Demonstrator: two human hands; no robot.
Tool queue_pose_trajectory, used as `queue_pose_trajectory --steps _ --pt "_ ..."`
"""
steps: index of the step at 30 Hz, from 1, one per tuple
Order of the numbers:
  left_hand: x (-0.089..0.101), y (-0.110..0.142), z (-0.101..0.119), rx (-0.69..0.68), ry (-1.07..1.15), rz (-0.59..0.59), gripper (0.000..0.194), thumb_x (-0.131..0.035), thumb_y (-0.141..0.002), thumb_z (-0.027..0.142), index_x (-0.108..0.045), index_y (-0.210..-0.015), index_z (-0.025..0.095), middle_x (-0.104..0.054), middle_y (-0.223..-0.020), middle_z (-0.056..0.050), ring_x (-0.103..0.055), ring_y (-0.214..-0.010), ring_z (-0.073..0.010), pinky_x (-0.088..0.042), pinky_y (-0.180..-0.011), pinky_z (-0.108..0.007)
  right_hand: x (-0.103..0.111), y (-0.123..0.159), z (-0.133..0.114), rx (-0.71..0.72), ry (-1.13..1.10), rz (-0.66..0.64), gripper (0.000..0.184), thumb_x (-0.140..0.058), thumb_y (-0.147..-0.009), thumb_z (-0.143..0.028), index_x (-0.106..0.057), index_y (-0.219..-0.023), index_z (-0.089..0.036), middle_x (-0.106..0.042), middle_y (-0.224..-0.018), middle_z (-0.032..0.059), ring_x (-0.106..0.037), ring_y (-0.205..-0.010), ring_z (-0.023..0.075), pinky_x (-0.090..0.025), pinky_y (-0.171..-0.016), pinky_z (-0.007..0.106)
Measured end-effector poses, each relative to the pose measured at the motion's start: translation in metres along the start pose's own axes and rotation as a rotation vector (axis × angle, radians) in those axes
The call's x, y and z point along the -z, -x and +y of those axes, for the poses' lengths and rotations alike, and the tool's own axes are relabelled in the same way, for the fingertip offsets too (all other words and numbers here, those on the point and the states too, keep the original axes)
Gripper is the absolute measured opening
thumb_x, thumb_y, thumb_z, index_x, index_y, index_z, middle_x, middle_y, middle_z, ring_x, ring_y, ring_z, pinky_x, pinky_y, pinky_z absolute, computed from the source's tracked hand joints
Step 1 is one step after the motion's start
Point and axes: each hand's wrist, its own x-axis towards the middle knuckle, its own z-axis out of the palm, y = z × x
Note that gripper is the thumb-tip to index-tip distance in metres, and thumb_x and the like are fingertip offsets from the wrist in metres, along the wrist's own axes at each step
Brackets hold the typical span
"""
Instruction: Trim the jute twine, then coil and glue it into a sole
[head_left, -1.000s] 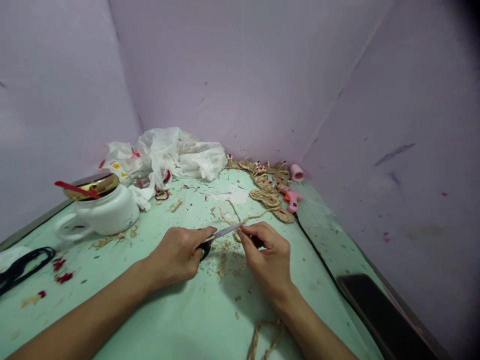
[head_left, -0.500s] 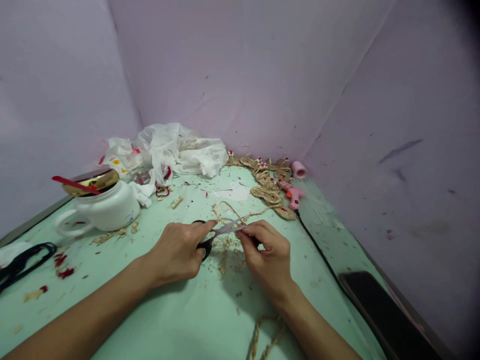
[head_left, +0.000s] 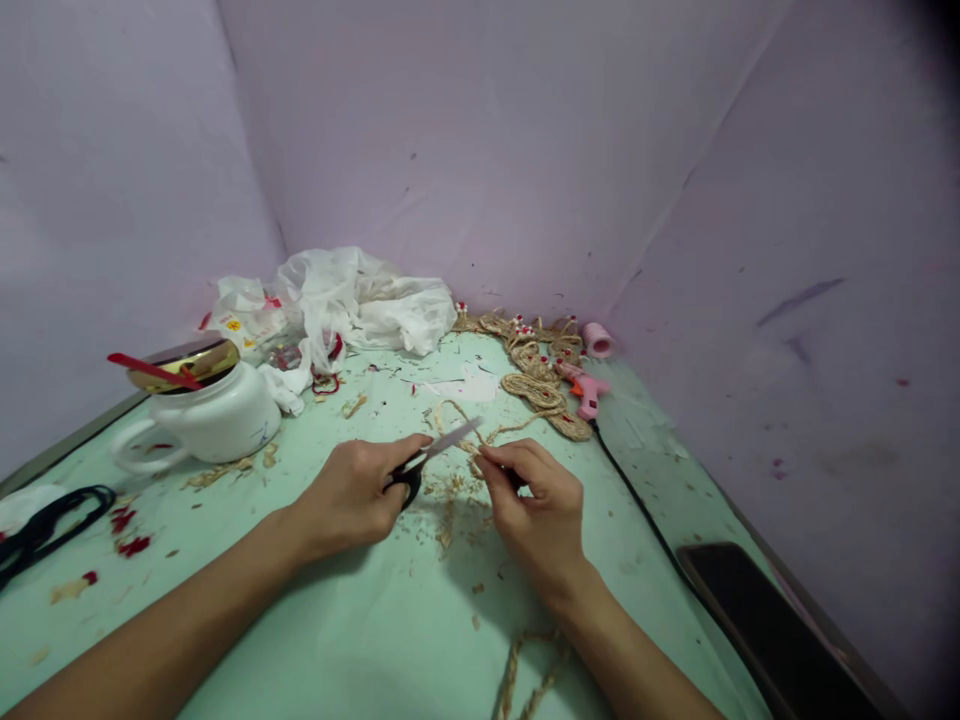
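Black-handled scissors [head_left: 444, 441] are held in my left hand [head_left: 361, 497], with the fingers through the handles and the blades together, pointing right and away from me. Pinched between thumb and forefinger of my right hand [head_left: 534, 497] is a braided jute cord [head_left: 517, 428]. A loop of the cord lies behind the scissor tips, and its line runs on toward the coiled jute pieces [head_left: 541, 392]. The small dark thing inside my right palm is mostly hidden. More braided cord [head_left: 531, 678] lies by my right forearm, and fibre scraps [head_left: 448, 515] litter the table between my hands.
A pink glue gun [head_left: 590, 394] with a black cable stands beside the coils, near a pink spool [head_left: 598, 340]. At left is a white mug [head_left: 225, 412]; behind it lie crumpled white plastic bags [head_left: 367, 300]. A dark phone-like slab [head_left: 772, 625] rests at the right edge.
The scissor blades have closed and drawn slightly away from my right hand's fingertips. My right hand keeps its pinch on the cord almost in the same place.
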Motion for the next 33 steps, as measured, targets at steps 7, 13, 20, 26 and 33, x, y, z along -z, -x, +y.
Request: queue_pose_trajectory --steps 7,13,20,26,33 --pt "-0.005 -0.002 -0.009 0.079 0.078 0.29 0.039 -0.047 -0.07 0.015 -0.055 -0.107 0.023 -0.067 -0.084 0.004 -0.054 -0.058 -0.0088 -0.042 -0.057 -0.019 -0.001 -0.009 -0.002 -0.529 -0.262 0.033 0.019 -0.06 -0.071 -0.027 -0.068 -0.085 -0.015 -0.062 -0.063 0.0005 -0.049 -0.048 0.0101 -0.039 -0.045 0.023" --pt "-0.008 0.0 -0.009 0.03 -0.059 0.222 0.052 -0.049 -0.065 0.017 -0.05 -0.117 0.022 -0.063 -0.109 -0.001 -0.06 -0.095 -0.0188 -0.046 -0.079 -0.027 -0.004 -0.015 -0.001 -0.827 -0.62 -0.051 0.025 -0.062 -0.063 -0.033 -0.062 -0.075 -0.011 -0.057 -0.054 -0.0017 -0.04 -0.036 0.0057 -0.031 -0.033 0.019" --pt "-0.012 0.0 -0.011 -0.102 -0.268 0.157 0.056 -0.048 -0.066 0.015 -0.045 -0.121 0.02 -0.062 -0.101 -0.007 -0.061 -0.089 -0.0238 -0.049 -0.073 -0.036 0.0 -0.016 -0.012 -0.894 -0.664 -0.254 0.043 -0.056 -0.068 -0.029 -0.057 -0.107 -0.011 -0.037 -0.043 -0.0107 -0.018 -0.032 0.0017 -0.011 -0.032 0.015" --pt "-0.009 0.0 -0.01 -0.21 -0.2 0.197 0.06 -0.044 -0.068 0.013 -0.04 -0.128 0.021 -0.06 -0.104 -0.007 -0.059 -0.092 -0.0212 -0.048 -0.077 -0.033 0.004 -0.016 -0.016 -0.931 -0.663 -0.476 0.037 -0.053 -0.074 -0.033 -0.059 -0.105 -0.013 -0.02 -0.041 -0.0136 -0.011 -0.034 0.0036 -0.007 -0.032 0.016" --pt "-0.016 -0.007 0.006 0.073 0.446 0.344 0.059 -0.051 -0.068 0.015 -0.043 -0.126 0.017 -0.064 -0.105 -0.006 -0.061 -0.074 -0.0134 -0.048 -0.058 -0.021 0.003 -0.008 -0.016 -0.821 -0.725 -0.688 0.035 -0.055 -0.076 -0.045 -0.064 -0.086 -0.012 -0.022 -0.043 -0.0116 -0.01 -0.036 0.0032 -0.006 -0.032 0.02"
